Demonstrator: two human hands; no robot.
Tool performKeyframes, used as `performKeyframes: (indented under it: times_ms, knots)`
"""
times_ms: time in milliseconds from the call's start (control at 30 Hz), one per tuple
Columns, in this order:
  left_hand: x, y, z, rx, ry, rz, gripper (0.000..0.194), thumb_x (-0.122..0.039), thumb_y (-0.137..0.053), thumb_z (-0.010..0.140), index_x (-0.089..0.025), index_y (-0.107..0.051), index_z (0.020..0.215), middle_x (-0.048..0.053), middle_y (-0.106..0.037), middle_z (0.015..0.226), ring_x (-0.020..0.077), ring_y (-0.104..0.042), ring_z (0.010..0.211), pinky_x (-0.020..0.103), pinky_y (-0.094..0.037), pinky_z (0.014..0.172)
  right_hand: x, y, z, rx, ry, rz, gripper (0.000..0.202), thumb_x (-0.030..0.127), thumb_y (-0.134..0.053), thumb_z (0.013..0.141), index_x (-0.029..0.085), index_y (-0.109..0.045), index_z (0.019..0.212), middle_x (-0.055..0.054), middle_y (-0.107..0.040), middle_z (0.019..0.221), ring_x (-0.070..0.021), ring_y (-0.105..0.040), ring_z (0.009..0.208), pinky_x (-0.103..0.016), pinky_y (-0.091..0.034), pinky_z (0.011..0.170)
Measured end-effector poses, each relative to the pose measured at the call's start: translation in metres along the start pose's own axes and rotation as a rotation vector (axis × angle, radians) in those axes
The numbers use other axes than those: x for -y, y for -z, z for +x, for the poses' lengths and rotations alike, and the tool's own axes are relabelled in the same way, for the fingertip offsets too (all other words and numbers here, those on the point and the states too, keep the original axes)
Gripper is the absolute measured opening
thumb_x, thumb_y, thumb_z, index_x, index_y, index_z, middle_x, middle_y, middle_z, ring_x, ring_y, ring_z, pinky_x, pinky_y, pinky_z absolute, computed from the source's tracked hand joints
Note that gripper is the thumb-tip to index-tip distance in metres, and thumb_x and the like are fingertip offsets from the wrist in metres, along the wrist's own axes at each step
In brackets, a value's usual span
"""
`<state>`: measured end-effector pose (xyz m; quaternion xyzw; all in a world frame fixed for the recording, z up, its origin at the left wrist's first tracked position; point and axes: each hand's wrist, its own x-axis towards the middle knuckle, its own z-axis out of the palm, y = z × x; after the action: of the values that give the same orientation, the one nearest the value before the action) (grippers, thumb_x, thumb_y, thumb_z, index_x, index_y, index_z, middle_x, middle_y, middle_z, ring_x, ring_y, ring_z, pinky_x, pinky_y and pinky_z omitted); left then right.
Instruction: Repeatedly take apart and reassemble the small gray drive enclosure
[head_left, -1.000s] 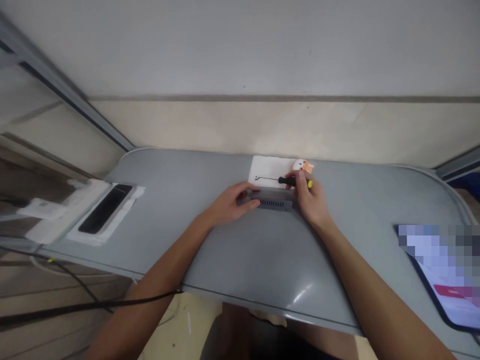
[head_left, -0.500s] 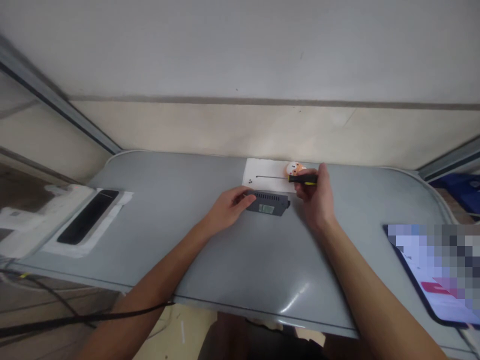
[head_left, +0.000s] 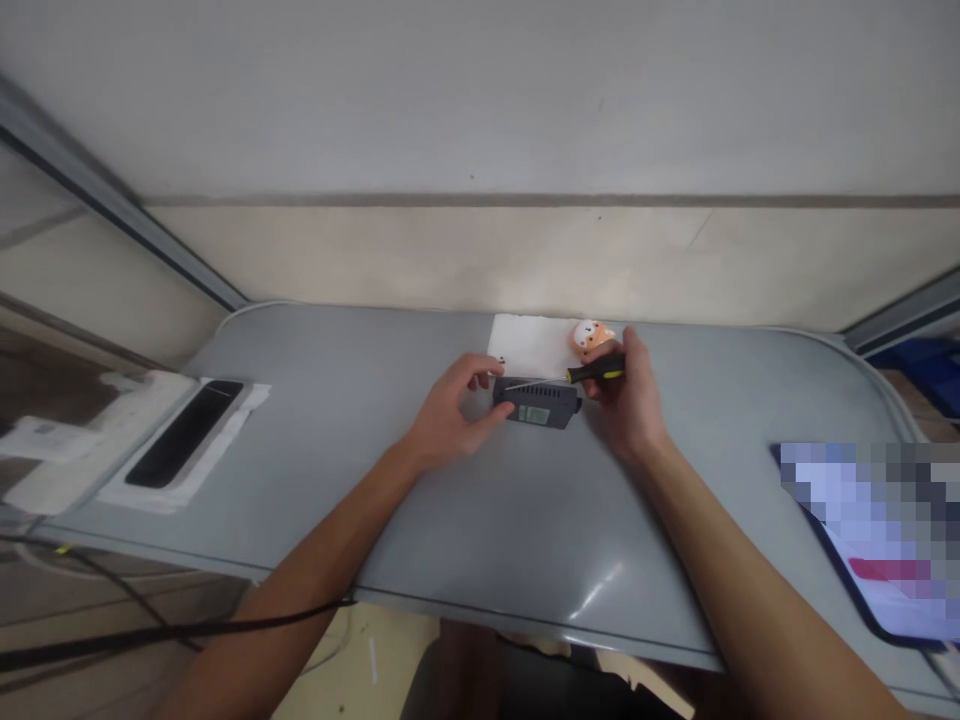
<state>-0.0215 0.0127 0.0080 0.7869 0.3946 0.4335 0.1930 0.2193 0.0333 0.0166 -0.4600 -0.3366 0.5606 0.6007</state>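
Note:
A dark grey plastic box point(head_left: 551, 397) with a row of vent slots and a pale label lies on the table. My left hand point(head_left: 450, 410) grips its left end, thumb at the near edge and fingers by the far edge. In my right hand point(head_left: 630, 400) is a screwdriver point(head_left: 596, 372) with a black and yellow handle. The thin shaft points left across the vent slots, its tip at the box's upper left corner. Just beyond the box lies a white sheet point(head_left: 529, 340) with tiny dark screws at its left edge. An orange and white animal-faced figure point(head_left: 589, 337) rests on the sheet's right end.
A black phone-like slab point(head_left: 184, 435) lies on white wrapping at the left of the grey table point(head_left: 337, 350). To the right is a tablet point(head_left: 862, 560) with its screen lit, partly blurred out. A black cable point(head_left: 187, 632) crosses my left forearm. A wall stands behind the table.
The screwdriver tip has moved from above the white sheet toward me, onto the box's upper left corner. My left fingers have spread slightly at the box's left end.

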Motion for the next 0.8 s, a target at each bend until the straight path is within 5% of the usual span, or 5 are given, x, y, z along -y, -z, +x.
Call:
performKeyframes:
  times_ms: [233, 800]
  knots:
    - [0.0007, -0.0016, -0.0003, 0.0, -0.148, 0.065, 0.022, -0.02, -0.072, 0.093, -0.024, -0.061, 0.112, 0.009, -0.07, 0.12, 0.0229, -0.069, 0.112, 0.043, -0.056, 0.101, -0.0006, 0.0005, 0.0021, 0.008, 0.003, -0.004, 0.056, 0.072, -0.057, 0.094, 0.023, -0.068, 0.069, 0.0, -0.054, 0.059, -0.012, -0.048, 0.051, -0.029, -0.036, 0.053]
    - [0.0013, 0.0001, 0.0035, -0.061, -0.276, 0.153, 0.016, -0.013, -0.07, 0.094, -0.022, -0.064, 0.105, 0.009, -0.071, 0.114, 0.0196, -0.072, 0.102, 0.038, -0.062, 0.092, -0.0002, 0.0, 0.0025, 0.031, 0.02, 0.011, 0.055, 0.071, -0.058, 0.094, 0.022, -0.068, 0.07, -0.001, -0.061, 0.072, -0.0104, -0.049, 0.053, -0.028, -0.04, 0.053]
